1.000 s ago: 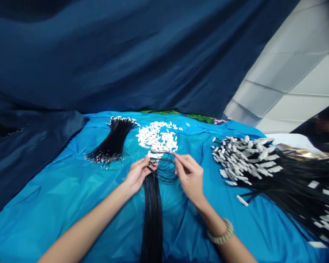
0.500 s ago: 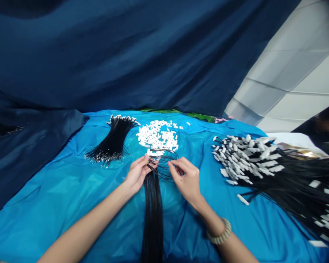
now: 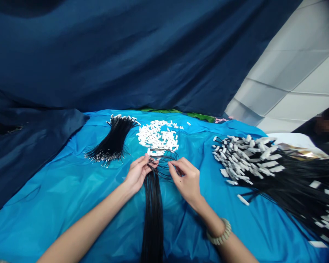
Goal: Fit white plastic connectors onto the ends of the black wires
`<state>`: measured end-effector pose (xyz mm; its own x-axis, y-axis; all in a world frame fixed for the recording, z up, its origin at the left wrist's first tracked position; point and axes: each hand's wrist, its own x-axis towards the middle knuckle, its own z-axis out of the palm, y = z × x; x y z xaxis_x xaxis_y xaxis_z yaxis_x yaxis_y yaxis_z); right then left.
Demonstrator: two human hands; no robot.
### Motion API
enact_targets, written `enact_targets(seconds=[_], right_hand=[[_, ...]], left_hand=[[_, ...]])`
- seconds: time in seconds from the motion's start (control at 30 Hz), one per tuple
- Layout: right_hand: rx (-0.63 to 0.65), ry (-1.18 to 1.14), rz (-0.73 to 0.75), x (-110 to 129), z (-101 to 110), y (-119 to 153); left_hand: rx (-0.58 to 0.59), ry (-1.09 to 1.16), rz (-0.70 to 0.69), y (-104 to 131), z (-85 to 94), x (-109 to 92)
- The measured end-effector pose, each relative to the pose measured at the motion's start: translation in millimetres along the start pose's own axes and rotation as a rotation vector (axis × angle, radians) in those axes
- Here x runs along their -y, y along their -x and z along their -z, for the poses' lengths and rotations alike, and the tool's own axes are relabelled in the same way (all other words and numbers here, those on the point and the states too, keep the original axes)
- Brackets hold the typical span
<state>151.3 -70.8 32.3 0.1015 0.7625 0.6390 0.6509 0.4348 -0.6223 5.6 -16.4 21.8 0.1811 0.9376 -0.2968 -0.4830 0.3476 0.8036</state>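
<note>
My left hand (image 3: 138,172) is closed, its thumb and fingertips pinching a small white connector (image 3: 148,151) that sticks up above them. Thin black wires (image 3: 164,157) loop out from there toward the right. At their right side my right hand (image 3: 186,177) pinches the end of one black wire between thumb and forefinger; the tip itself is too small to make out. Beneath my left fingers a long bundle of black wires (image 3: 152,219) runs down toward me. Just beyond both hands lies a loose pile of white connectors (image 3: 157,135).
A fanned bundle of black wires (image 3: 115,137) with white connectors and metal tips lies at the back left. On the right is a large heap of wires with white connectors (image 3: 249,157). Blue cloth (image 3: 84,208) covers the table; a dark curtain (image 3: 112,54) hangs behind.
</note>
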Motion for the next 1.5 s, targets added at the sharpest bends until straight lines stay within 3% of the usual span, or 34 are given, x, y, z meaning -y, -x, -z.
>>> enact_targets(seconds=[0.3,0.4,0.87,1.5], right_hand=[[0.15,0.457,0.311,-1.1,-6.2,-0.9],[0.153,0.5,0.35,2.6,-7.5,-2.5],[0.143,0.214,0.044,7.5,-11.4,-4.3],[0.151,0.186,0.008,8.4,-11.2,-3.8]], left_hand=[[0.041,-0.069,-0.038,5.3,-1.2,5.0],[0.05,-0.049,-0.019,7.4,-2.7,6.1],[0.077,-0.003,-0.011,12.1,-6.8,5.9],[0.121,-0.005,-0.013,11.6,-5.8,7.1]])
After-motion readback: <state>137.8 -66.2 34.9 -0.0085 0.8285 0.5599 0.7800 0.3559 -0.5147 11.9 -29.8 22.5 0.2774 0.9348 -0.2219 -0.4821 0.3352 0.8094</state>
